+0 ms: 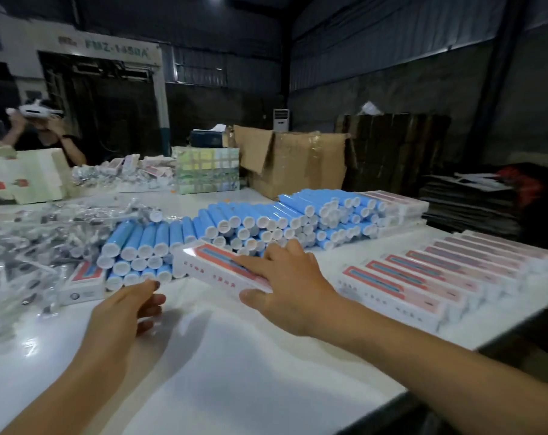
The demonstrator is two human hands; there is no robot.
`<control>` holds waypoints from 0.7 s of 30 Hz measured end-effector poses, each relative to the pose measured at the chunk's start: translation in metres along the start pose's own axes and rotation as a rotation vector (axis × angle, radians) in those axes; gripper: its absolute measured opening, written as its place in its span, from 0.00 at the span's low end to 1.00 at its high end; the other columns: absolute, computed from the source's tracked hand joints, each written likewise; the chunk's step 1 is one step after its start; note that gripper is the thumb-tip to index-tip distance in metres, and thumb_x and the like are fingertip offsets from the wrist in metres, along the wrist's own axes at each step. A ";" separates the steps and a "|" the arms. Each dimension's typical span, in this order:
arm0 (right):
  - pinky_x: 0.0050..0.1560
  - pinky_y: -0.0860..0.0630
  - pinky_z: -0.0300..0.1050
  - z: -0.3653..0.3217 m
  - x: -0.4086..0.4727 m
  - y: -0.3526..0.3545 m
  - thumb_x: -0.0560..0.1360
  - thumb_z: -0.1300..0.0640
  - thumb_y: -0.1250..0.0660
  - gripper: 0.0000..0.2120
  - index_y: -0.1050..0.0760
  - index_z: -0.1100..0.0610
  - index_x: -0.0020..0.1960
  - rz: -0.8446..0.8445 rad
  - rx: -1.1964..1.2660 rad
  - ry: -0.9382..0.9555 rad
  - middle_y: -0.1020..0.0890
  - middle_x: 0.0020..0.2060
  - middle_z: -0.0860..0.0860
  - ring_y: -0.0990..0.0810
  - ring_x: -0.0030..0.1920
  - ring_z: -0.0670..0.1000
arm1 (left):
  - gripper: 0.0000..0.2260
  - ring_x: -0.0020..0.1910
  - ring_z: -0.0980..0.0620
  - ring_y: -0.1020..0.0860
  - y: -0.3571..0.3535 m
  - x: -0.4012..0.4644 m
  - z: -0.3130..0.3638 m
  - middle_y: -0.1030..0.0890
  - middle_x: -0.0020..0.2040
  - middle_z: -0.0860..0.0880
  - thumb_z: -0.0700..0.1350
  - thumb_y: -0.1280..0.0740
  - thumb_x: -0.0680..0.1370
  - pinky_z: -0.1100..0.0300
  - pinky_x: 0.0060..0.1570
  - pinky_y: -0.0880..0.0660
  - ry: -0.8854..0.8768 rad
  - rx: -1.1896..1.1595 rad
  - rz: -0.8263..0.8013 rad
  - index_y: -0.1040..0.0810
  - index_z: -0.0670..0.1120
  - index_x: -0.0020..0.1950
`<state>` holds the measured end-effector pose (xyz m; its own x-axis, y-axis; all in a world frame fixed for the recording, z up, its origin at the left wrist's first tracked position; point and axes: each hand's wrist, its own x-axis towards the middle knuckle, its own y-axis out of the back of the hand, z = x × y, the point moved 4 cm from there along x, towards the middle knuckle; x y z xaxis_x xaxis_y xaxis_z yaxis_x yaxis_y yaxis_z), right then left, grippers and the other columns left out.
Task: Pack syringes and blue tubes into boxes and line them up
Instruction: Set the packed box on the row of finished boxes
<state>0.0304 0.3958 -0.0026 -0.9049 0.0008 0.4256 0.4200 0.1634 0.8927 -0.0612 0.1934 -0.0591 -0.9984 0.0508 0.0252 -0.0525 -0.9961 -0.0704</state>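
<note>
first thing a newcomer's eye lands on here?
Likely the stack of blue tubes running across the middle of the white table. Next, the right hand gripping a red-and-white box just in front of it, and the row of packed boxes lined up at right.

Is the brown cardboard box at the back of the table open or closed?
Open. The brown cardboard box has a top flap hanging down over its left front; what it holds cannot be seen.
</note>
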 end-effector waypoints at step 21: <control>0.53 0.34 0.44 0.096 -0.071 0.042 0.77 0.43 0.42 0.17 0.25 0.47 0.61 0.142 -0.291 -0.235 0.27 0.50 0.46 0.29 0.53 0.48 | 0.08 0.45 0.60 0.22 -0.010 -0.009 -0.007 0.18 0.43 0.57 0.41 0.34 0.77 0.67 0.43 0.31 -0.204 0.541 -0.210 0.18 0.52 0.43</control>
<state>0.1051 0.4967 -0.0097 -0.8131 0.2345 0.5328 0.5138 -0.1410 0.8462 -0.0517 0.2032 -0.0656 -0.9408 0.2886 0.1780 -0.1757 -0.8640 0.4719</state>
